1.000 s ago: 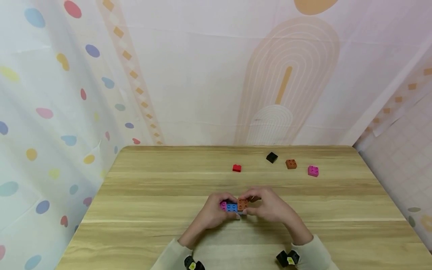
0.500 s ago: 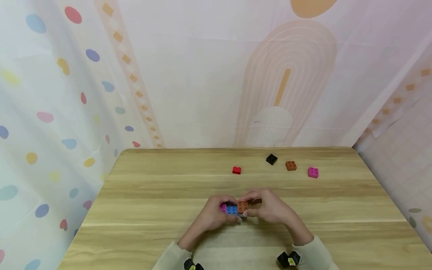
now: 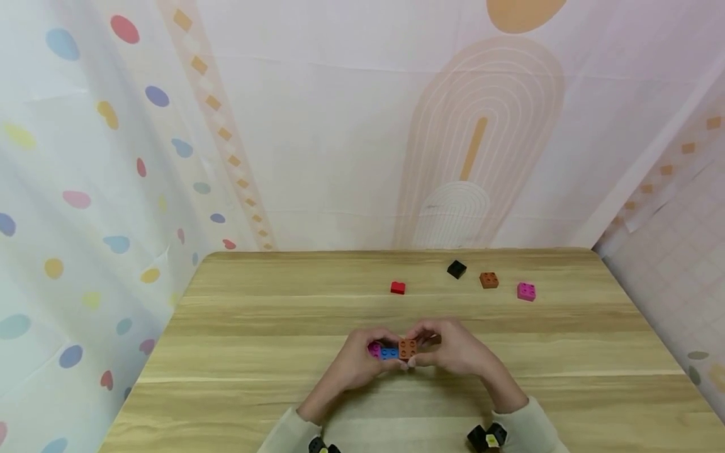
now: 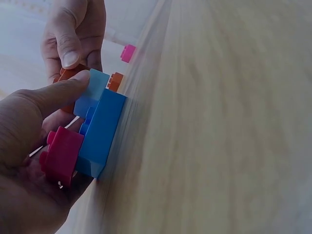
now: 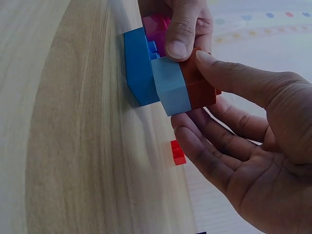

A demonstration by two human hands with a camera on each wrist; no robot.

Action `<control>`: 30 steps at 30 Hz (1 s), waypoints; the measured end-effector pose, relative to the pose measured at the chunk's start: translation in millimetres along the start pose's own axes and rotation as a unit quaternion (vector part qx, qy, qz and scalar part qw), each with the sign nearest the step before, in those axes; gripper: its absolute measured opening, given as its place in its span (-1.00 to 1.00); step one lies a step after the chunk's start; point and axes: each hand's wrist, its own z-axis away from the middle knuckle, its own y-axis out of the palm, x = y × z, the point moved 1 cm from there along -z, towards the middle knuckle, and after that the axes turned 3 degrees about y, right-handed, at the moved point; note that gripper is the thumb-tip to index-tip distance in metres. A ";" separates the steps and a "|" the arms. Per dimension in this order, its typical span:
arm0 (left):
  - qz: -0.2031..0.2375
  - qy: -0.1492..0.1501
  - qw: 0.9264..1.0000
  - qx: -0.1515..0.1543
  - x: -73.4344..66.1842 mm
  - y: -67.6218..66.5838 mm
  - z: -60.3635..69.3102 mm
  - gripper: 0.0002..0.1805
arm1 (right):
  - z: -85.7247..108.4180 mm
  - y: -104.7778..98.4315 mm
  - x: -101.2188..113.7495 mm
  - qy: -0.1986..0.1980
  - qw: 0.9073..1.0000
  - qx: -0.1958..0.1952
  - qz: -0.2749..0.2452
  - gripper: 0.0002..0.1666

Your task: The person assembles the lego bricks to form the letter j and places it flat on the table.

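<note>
Both hands hold one joined block build low over the table. In it, a long blue block [image 4: 105, 131] carries a magenta block [image 4: 63, 153] at one end and a light blue block [image 5: 171, 87] at the other, with an orange-brown block [image 5: 199, 85] stacked on the light blue one. My left hand [image 3: 362, 358] curls round the magenta end, its thumb against the light blue block. My right hand [image 3: 453, 346] pinches the orange-brown block [image 3: 407, 348] between thumb and fingers. Blue studs [image 3: 389, 353] show between magenta and orange-brown.
Toward the back of the wooden table [image 3: 255, 314] lie a red block [image 3: 398, 287], a black block [image 3: 456, 269], another orange-brown block [image 3: 489, 280] and another magenta block [image 3: 526, 291]. A patterned cloth [image 3: 328, 138] hangs behind the table.
The orange-brown block's studded top faces the head view more, and the light blue block under it is no longer visible there. Both hands keep their hold; the head view has shifted slightly.
</note>
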 end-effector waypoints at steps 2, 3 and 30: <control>0.003 -0.003 1.000 0.001 0.8 0.2 1.1 -0.67 | 0.7 0.4 -0.8 -0.001 1.000 0.004 -0.004 -0.66; 0.005 -0.005 1.000 0.002 1.1 0.2 1.8 -0.67 | 1.1 0.8 -1.0 -0.002 1.000 0.007 -0.006 -0.66; 0.016 -0.023 1.000 -0.001 2.3 1.2 -0.7 -0.67 | 9.2 -45.1 -38.7 -0.017 0.992 -0.111 0.051 -0.40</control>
